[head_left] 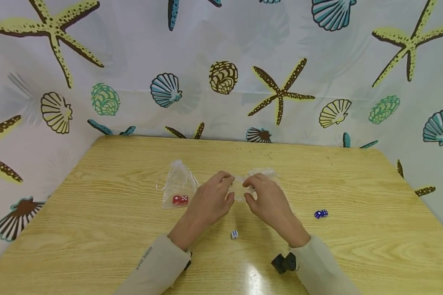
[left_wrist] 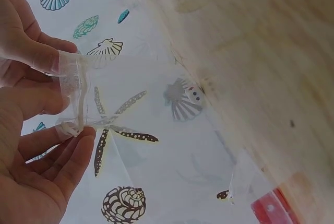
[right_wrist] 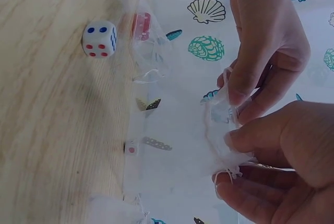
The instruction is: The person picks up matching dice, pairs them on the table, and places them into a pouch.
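My left hand [head_left: 213,197] and my right hand [head_left: 267,199] face each other above the middle of the table. Between them they hold a sheer white drawstring bag [head_left: 239,192] by its gathered mouth. In the left wrist view, the left fingers [left_wrist: 73,166] pinch the lower end of the mouth and the right thumb [left_wrist: 42,59] the upper end. At the bag's far end a white die [left_wrist: 194,96] shows through the fabric. Another white die [head_left: 234,234] sits on the table between the forearms, and looks large in the right wrist view.
A second sheer bag [head_left: 177,180] lies to the left with two red dice [head_left: 180,199] inside. Behind the right hand is another sheer bag [head_left: 263,172], partly hidden. Two blue dice [head_left: 321,214] stand on the wooden table [head_left: 373,246] at right. A seashell-printed cloth [head_left: 206,49] hangs around it.
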`<control>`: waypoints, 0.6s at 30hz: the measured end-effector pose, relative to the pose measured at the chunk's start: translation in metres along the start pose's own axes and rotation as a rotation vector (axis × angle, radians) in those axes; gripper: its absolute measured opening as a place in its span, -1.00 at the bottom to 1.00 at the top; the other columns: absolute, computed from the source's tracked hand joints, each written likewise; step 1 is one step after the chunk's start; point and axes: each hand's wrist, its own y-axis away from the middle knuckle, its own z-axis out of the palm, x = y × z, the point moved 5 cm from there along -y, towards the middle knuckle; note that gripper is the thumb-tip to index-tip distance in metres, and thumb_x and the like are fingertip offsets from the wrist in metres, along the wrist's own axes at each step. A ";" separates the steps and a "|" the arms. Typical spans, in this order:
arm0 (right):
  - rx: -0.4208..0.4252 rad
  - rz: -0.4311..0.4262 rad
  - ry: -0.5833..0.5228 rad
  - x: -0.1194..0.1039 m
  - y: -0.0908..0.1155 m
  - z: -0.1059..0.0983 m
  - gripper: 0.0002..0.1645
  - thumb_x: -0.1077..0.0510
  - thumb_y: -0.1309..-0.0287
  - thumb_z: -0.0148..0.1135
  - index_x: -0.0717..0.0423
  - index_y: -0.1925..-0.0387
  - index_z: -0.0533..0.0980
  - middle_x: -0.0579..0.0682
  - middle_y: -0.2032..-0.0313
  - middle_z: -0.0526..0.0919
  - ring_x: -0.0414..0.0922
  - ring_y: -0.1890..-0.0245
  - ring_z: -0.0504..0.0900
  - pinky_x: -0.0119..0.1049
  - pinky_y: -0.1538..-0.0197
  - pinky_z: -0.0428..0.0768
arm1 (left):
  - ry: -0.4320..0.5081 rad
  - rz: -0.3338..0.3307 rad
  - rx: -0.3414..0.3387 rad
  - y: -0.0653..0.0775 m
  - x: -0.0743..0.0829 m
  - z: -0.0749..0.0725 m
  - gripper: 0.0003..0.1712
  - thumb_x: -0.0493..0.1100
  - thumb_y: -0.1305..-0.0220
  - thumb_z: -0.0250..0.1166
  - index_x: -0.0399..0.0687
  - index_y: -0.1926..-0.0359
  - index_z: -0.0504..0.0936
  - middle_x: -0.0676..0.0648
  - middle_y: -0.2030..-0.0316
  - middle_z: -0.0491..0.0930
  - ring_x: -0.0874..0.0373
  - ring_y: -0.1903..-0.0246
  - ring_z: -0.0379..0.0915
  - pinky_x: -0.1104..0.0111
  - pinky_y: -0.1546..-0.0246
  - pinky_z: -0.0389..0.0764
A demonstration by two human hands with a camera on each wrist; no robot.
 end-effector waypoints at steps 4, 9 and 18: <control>-0.006 0.008 0.002 -0.001 0.000 -0.002 -0.81 0.31 -0.02 0.36 0.20 0.25 0.60 0.06 0.21 0.63 -0.03 0.31 0.68 -0.19 0.31 0.63 | -0.001 0.002 -0.002 0.000 -0.001 -0.001 -0.65 -0.27 -0.12 0.37 -0.29 0.05 0.61 -0.17 0.05 0.58 0.05 0.28 0.61 0.33 0.40 0.63; 0.005 0.017 0.017 -0.004 0.003 -0.008 -0.81 0.29 -0.02 0.37 0.15 0.26 0.60 0.03 0.18 0.62 -0.05 0.32 0.66 -0.19 0.33 0.62 | 0.013 0.005 -0.006 0.001 0.000 -0.002 -0.65 -0.29 -0.12 0.36 -0.30 0.04 0.61 -0.18 0.05 0.58 0.05 0.30 0.60 0.32 0.39 0.63; -0.023 0.011 -0.017 -0.011 0.012 -0.014 -0.80 0.30 0.01 0.39 0.15 0.28 0.59 0.02 0.24 0.60 -0.03 0.29 0.64 -0.20 0.30 0.62 | 0.012 -0.026 -0.023 0.000 -0.004 0.001 -0.61 -0.27 -0.15 0.34 -0.28 -0.02 0.58 -0.18 0.01 0.56 0.03 0.23 0.60 0.31 0.36 0.63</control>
